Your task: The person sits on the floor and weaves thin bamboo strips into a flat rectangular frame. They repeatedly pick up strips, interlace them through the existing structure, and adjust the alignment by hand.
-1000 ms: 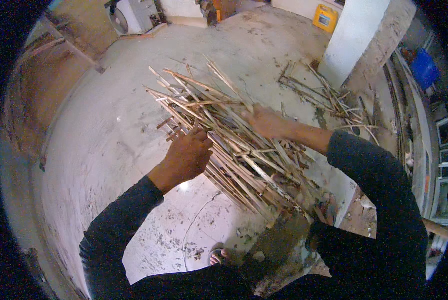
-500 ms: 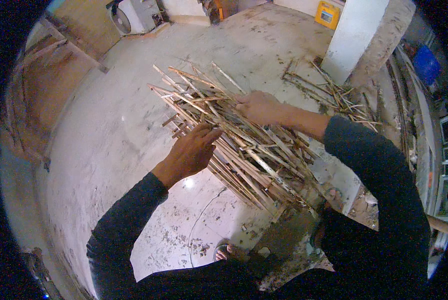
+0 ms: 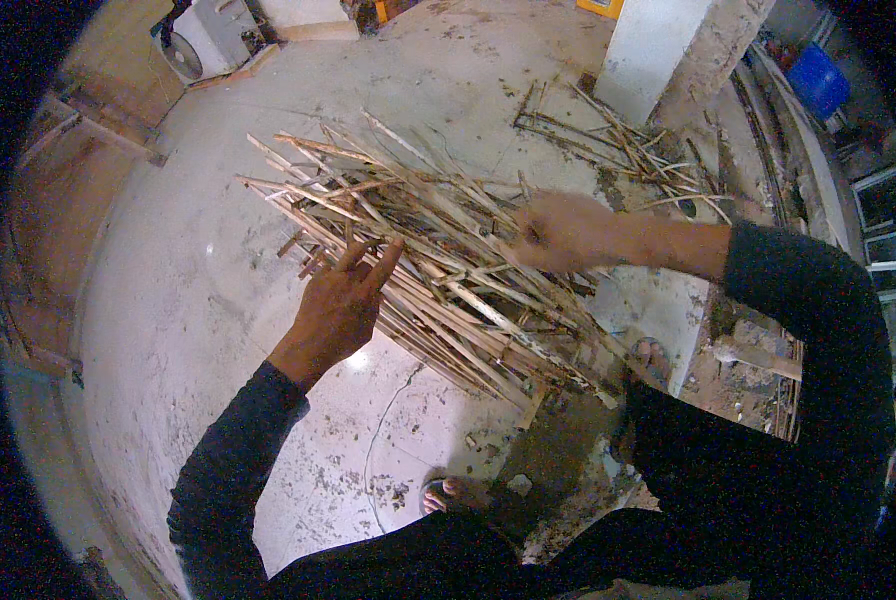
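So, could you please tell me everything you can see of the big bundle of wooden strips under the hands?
The bundle of wooden strips is a loose heap of long, thin, pale slats, rough and splintery, some darker brown. They lie mostly parallel on the dusty pale floor, running from the upper left to the lower right, with ends fanning out unevenly at the upper left. The left hand rests open on its near edge, fingers stretched. The right hand lies on top, seemingly gripping some strips. A smaller scatter of strips lies beyond, apart.

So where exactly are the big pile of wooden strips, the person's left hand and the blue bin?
pile of wooden strips (image 3: pixel 438 250), head view, middle of the heap.
left hand (image 3: pixel 340 305), head view, back of the hand.
blue bin (image 3: pixel 816 80), head view, its side.
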Demonstrator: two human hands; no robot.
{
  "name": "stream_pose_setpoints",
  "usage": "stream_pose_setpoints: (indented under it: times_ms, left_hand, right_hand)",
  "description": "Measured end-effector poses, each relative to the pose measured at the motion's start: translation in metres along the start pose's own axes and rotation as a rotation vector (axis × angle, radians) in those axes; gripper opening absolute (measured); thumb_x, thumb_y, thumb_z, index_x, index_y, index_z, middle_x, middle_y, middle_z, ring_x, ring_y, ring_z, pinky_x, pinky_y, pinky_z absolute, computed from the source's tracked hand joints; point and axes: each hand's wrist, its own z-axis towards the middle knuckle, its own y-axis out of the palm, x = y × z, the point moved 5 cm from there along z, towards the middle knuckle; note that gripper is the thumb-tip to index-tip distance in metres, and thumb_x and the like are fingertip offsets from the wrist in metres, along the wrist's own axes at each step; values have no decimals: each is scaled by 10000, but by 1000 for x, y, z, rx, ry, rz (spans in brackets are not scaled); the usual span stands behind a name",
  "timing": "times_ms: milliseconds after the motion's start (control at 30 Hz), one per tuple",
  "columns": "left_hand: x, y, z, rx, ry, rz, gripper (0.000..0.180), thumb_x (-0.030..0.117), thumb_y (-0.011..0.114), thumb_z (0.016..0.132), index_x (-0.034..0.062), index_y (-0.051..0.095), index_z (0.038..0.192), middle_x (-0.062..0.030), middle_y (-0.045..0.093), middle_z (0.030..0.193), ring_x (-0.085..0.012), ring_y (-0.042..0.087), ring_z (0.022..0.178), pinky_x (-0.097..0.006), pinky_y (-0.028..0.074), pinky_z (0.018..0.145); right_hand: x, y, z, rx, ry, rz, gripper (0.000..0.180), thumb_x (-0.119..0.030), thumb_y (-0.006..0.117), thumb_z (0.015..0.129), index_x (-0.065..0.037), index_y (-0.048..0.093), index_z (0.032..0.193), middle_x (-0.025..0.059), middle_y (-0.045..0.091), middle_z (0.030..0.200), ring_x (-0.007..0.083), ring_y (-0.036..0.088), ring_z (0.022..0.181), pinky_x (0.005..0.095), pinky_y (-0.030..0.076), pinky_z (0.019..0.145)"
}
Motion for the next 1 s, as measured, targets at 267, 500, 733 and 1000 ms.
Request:
stream_pose_setpoints:
  times_ms: [267, 500, 733, 1000]
  left_hand:
    - [-3, 6, -1, -59, -71, -61, 916, 128, 722, 828, 117, 275, 1627, -176, 619, 1173, -322, 574, 1144, -501, 477, 967]
    - [0, 13, -6, -44, -107, 140, 911, 105, 690, 828, 114, 262, 1632, -228, 489, 1387, -356, 582, 1129, -547, 484, 922]
    - [0, 17, -10, 78, -54, 68, 924, 74, 701, 808, 113, 272, 1626, -238, 462, 1435, -349, 649, 992, -478, 549, 816]
    - [0, 14, -11, 60, -59, 22, 950, 75, 675, 845, 121, 168, 1647, -313, 429, 1487, -417, 673, 996, -495, 590, 835]
  right_hand:
    - [-3, 45, -19, 26, -77, -12, 261, -284, 584, 990, -41, 575, 1084, 222, 632, 939, 437, 633, 943, 532, 503, 780]
    - [-9, 40, -30, 292, 73, 251, 127, -135, 476, 993, -49, 478, 1087, 208, 575, 871, 389, 615, 830, 509, 499, 733]
    - [-16, 42, -15, 407, 170, 618, 72, -81, 397, 1044, -65, 437, 1102, 147, 497, 789, 328, 605, 725, 497, 473, 675]
    - [-43, -5, 12, 494, -43, 419, 122, -162, 477, 1048, -63, 482, 1120, 189, 565, 894, 362, 621, 862, 463, 474, 752]
